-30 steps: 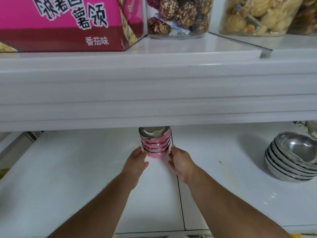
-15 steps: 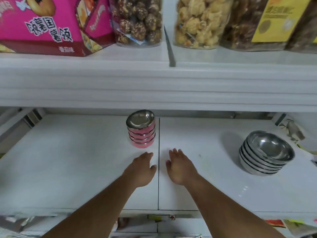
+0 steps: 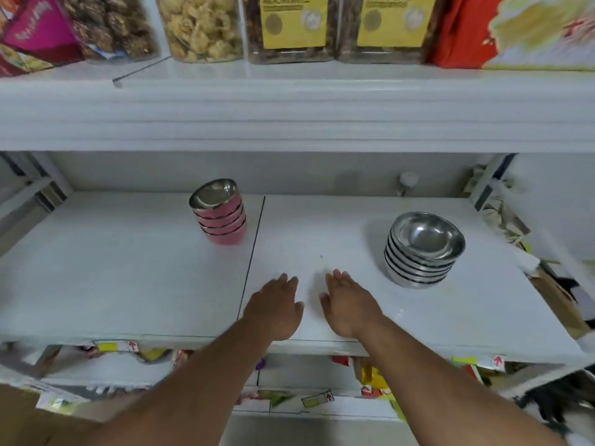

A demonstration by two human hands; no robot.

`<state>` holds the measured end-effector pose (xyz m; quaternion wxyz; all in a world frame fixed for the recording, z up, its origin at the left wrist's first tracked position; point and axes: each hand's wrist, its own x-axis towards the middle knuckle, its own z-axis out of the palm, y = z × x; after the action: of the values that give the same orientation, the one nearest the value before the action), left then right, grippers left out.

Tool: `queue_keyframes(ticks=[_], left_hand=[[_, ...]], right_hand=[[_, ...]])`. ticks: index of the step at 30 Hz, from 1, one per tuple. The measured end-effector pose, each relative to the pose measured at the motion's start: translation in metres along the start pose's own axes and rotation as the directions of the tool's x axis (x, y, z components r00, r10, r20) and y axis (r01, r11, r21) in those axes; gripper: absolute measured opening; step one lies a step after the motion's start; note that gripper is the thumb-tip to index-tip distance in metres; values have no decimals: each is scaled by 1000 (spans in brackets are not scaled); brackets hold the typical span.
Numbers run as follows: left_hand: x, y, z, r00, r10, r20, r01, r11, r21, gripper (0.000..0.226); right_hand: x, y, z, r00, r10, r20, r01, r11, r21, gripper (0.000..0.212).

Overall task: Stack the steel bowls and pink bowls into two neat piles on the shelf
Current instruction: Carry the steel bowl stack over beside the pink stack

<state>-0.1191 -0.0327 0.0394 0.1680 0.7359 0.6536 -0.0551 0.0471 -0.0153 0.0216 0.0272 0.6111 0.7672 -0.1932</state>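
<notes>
The shelf (image 3: 322, 226) is a smooth white board with a soft sheen, two panels meeting at a thin dark seam. Toward its right edge the stack of steel bowls (image 3: 421, 249) is bare polished metal, mirror-bright inside, with dark lines between the rims. Left of the seam, the stack of pink bowls (image 3: 222, 217) has glossy pink outer walls (painted or plastic-coated, hard to tell which) and a shiny metal lining in the top one. On the shelf above, clear jars (image 3: 206, 27) look like smooth transparent plastic, two with yellow paper labels. A pink box (image 3: 35, 37) at the left end appears to be glossy printed card. Crumpled brown cardboard (image 3: 560, 300) lies off the shelf's right edge.
</notes>
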Motion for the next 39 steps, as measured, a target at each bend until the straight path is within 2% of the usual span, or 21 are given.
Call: queue_keyframes(ticks=[7, 17, 21, 23, 26, 28, 29, 31, 33, 34, 36, 39], left_hand=[[-6, 32, 10, 997, 73, -27, -74, 996, -45, 63], [-16, 91, 35, 986, 167, 3, -163, 964, -208, 63], [1, 120, 36, 988, 150, -37, -155, 951, -267, 62], [14, 135, 37, 992, 115, -55, -127, 917, -377, 62], [35, 158, 36, 999, 21, -38, -40, 791, -610, 60], [52, 171, 36, 997, -80, -15, 44, 678, -734, 58], [59, 175, 36, 991, -131, 13, 88, 590, -803, 59], [72, 184, 36, 975, -198, 104, 163, 310, -937, 62], [82, 192, 36, 963, -216, 163, 176, 44, -983, 65], [86, 195, 35, 959, -225, 174, 169, -41, -985, 66], [91, 201, 32, 957, -235, 169, 142, -131, -981, 66], [97, 209, 31, 963, -211, 165, 125, -192, -973, 62]], right_hand=[[-42, 31, -1, 992, 105, -73, -99, 991, 91, 62], [-90, 93, 5, 970, 232, -69, -219, 963, 159, 62], [-92, 131, -3, 961, 270, -63, -248, 938, 242, 61], [-89, 151, -10, 954, 294, -63, -259, 910, 324, 60], [-78, 182, -21, 932, 355, -70, -276, 822, 497, 58], [-69, 200, -32, 905, 421, -67, -282, 710, 645, 56], [-65, 208, -38, 890, 453, -50, -281, 632, 722, 55], [-55, 221, -47, 867, 498, 18, -278, 453, 847, 56], [-43, 229, -53, 854, 505, 123, -287, 260, 922, 65], [-37, 233, -55, 852, 495, 169, -283, 164, 945, 71], [-27, 237, -58, 860, 465, 209, -235, -1, 972, 74], [-17, 236, -62, 903, 372, 213, -155, -179, 971, 67]])
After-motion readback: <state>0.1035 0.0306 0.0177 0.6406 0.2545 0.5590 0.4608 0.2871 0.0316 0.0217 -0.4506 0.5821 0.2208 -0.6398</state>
